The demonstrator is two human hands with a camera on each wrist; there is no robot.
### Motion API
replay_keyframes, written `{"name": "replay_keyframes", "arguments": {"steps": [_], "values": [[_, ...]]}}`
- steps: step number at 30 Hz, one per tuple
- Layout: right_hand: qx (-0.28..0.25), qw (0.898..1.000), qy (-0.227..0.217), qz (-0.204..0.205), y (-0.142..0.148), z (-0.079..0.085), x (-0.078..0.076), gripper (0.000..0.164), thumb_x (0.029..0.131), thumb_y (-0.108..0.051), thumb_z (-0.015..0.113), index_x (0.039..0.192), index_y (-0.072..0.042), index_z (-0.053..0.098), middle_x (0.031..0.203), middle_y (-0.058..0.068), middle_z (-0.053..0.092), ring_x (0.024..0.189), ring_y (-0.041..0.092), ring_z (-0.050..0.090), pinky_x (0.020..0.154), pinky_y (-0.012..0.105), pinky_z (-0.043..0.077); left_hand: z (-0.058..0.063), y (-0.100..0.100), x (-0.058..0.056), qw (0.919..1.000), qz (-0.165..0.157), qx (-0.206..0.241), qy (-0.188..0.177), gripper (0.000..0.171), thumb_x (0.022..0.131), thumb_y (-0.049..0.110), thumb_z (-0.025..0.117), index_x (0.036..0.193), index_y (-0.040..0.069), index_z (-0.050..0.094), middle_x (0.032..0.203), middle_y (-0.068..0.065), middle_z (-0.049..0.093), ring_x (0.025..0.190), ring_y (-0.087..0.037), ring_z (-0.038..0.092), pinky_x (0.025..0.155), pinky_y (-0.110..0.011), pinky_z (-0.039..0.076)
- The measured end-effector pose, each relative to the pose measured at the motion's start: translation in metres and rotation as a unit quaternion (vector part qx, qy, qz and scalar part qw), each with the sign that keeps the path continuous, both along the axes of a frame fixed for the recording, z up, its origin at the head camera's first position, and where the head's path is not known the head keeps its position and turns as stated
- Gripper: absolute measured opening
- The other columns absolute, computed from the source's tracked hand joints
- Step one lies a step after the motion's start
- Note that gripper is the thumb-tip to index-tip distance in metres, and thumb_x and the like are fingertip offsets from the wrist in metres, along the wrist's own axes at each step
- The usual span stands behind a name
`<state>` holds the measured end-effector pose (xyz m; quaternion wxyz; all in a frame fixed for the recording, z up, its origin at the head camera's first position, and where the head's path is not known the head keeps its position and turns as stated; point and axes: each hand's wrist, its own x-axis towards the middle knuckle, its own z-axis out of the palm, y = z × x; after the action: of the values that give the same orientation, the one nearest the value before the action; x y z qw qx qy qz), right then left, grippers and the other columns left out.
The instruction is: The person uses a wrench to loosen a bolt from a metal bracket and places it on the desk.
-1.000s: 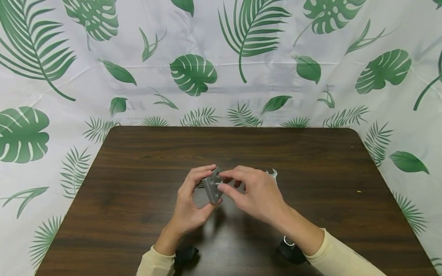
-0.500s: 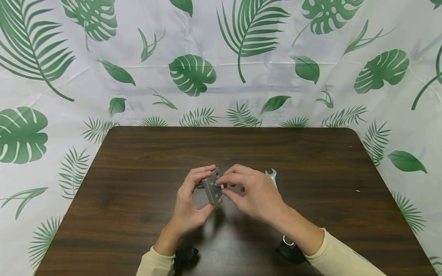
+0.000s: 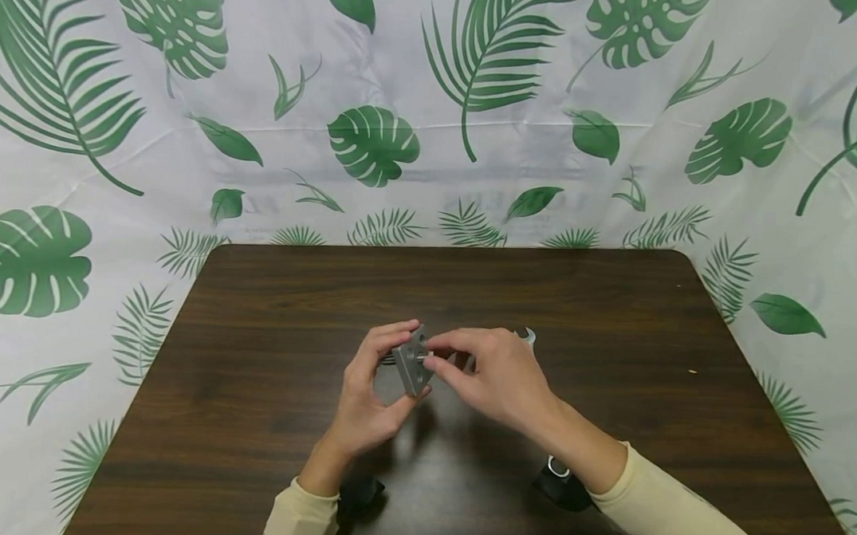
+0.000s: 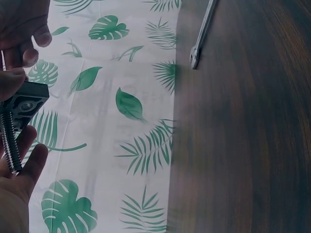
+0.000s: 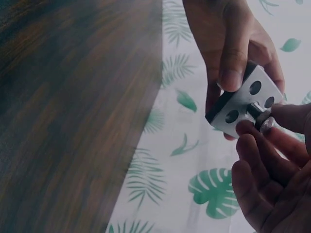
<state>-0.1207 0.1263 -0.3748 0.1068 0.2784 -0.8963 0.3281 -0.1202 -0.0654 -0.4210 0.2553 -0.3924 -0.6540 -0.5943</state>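
Observation:
My left hand point(image 3: 363, 415) holds a small grey metal block point(image 3: 408, 372) on edge above the table, fingers along its top and thumb below. Several round holes show in the block's face point(image 5: 244, 103) in the right wrist view. A bolt point(image 5: 255, 110) sits in one of them, its head end sticking out of that face. Thumb and fingertips of my right hand point(image 3: 506, 375) pinch this end. On the block's other side, the left wrist view shows a long threaded shank point(image 4: 9, 141) reaching down past the left fingers.
On the brown wood-grain table point(image 3: 291, 293), a wrench point(image 3: 529, 336) lies just beyond the right hand, partly hidden by it. A tiny yellow speck point(image 3: 693, 372) is at the right. A leaf-print sheet point(image 3: 505, 167) hangs behind the table's far edge.
The right thumb and fingers spread a little off the bolt end half a second ago and now pinch it again. The left hand and block have stayed put.

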Motion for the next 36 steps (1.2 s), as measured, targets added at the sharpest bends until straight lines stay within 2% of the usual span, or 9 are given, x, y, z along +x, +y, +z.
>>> {"name": "replay_keyframes", "arguments": {"steps": [5, 7, 10, 13, 18, 24, 27, 31, 36], "values": [[-0.009, 0.999, 0.032, 0.043, 0.0016, -0.0008, 0.0004, 0.024, 0.082, -0.012, 0.080, 0.105, -0.017, 0.075, 0.098, -0.010, 0.066, 0.073, 0.000, 0.060, 0.059, 0.019, 0.050, -0.0001, 0.0000, -0.0001, 1.0000, -0.003, 0.006, -0.004, 0.066, 0.060, -0.021, 0.075, 0.119, -0.020, 0.047, 0.125, -0.034, 0.051, 0.112, -0.041, 0.055, 0.095, -0.029, 0.046], [-0.017, 0.998, 0.037, 0.049, 0.0018, -0.0008, 0.0004, 0.026, 0.082, -0.013, 0.080, 0.107, -0.017, 0.074, 0.099, -0.009, 0.066, 0.073, 0.002, 0.061, 0.059, 0.018, 0.050, 0.0002, 0.0000, 0.0000, 1.0000, -0.004, 0.007, -0.005, 0.065, 0.060, -0.022, 0.075, 0.118, -0.020, 0.047, 0.124, -0.034, 0.051, 0.112, -0.042, 0.055, 0.094, -0.029, 0.046], [-0.027, 0.998, 0.034, 0.038, 0.0015, -0.0004, 0.0006, 0.027, 0.083, -0.021, 0.080, 0.110, -0.017, 0.073, 0.097, -0.010, 0.067, 0.071, 0.003, 0.060, 0.059, 0.018, 0.050, 0.0007, 0.0002, 0.0003, 0.9999, -0.003, 0.009, -0.005, 0.065, 0.060, -0.021, 0.075, 0.118, -0.020, 0.047, 0.124, -0.034, 0.052, 0.111, -0.042, 0.055, 0.094, -0.030, 0.046], [-0.030, 0.999, 0.017, 0.006, 0.0004, 0.0001, 0.0007, 0.024, 0.087, -0.028, 0.076, 0.108, -0.018, 0.075, 0.089, -0.012, 0.068, 0.066, 0.000, 0.057, 0.058, 0.019, 0.049, 0.0013, 0.0005, 0.0007, 0.9999, -0.001, 0.010, -0.007, 0.064, 0.061, -0.021, 0.075, 0.118, -0.019, 0.047, 0.124, -0.034, 0.052, 0.111, -0.042, 0.056, 0.094, -0.029, 0.047], [-0.022, 1.000, -0.005, -0.022, 0.0001, -0.0001, 0.0006, 0.018, 0.089, -0.029, 0.074, 0.102, -0.018, 0.077, 0.076, -0.015, 0.067, 0.060, -0.003, 0.053, 0.055, 0.020, 0.049, 0.0019, 0.0010, 0.0009, 0.9999, 0.000, 0.007, -0.009, 0.064, 0.061, -0.020, 0.076, 0.118, -0.019, 0.047, 0.124, -0.034, 0.052, 0.112, -0.041, 0.055, 0.094, -0.029, 0.046], [-0.026, 0.999, 0.014, 0.036, 0.0022, -0.0006, -0.0005, 0.024, 0.082, -0.011, 0.079, 0.105, -0.016, 0.075, 0.095, -0.010, 0.067, 0.070, -0.001, 0.059, 0.060, 0.018, 0.051, 0.0019, 0.0003, 0.0005, 0.9999, 0.000, 0.006, -0.011, 0.065, 0.061, -0.021, 0.076, 0.119, -0.019, 0.047, 0.124, -0.034, 0.052, 0.111, -0.041, 0.055, 0.094, -0.030, 0.047], [-0.029, 0.998, 0.017, 0.054, 0.0025, -0.0002, -0.0008, 0.029, 0.081, -0.009, 0.080, 0.108, -0.015, 0.073, 0.101, -0.008, 0.066, 0.073, 0.001, 0.060, 0.060, 0.018, 0.051, 0.0015, 0.0000, 0.0007, 0.9999, 0.000, 0.007, -0.013, 0.064, 0.061, -0.020, 0.076, 0.119, -0.019, 0.047, 0.124, -0.034, 0.052, 0.111, -0.042, 0.055, 0.094, -0.029, 0.046], [-0.024, 0.999, 0.002, 0.025, 0.0014, 0.0011, -0.0002, 0.029, 0.083, -0.022, 0.080, 0.111, -0.018, 0.073, 0.097, -0.011, 0.067, 0.071, -0.001, 0.058, 0.057, 0.022, 0.050, 0.0011, 0.0002, 0.0011, 0.9999, -0.001, 0.007, -0.014, 0.064, 0.062, -0.020, 0.075, 0.119, -0.019, 0.047, 0.124, -0.034, 0.052, 0.111, -0.043, 0.055, 0.094, -0.030, 0.046], [-0.019, 0.998, -0.050, -0.026, 0.0000, 0.0037, 0.0001, 0.023, 0.088, -0.033, 0.074, 0.106, -0.019, 0.075, 0.081, -0.015, 0.067, 0.060, -0.001, 0.055, 0.052, 0.024, 0.047, 0.0013, 0.0008, 0.0013, 0.9999, 0.000, 0.006, -0.011, 0.063, 0.062, -0.019, 0.075, 0.119, -0.019, 0.047, 0.124, -0.033, 0.052, 0.111, -0.041, 0.056, 0.093, -0.030, 0.047]]}}
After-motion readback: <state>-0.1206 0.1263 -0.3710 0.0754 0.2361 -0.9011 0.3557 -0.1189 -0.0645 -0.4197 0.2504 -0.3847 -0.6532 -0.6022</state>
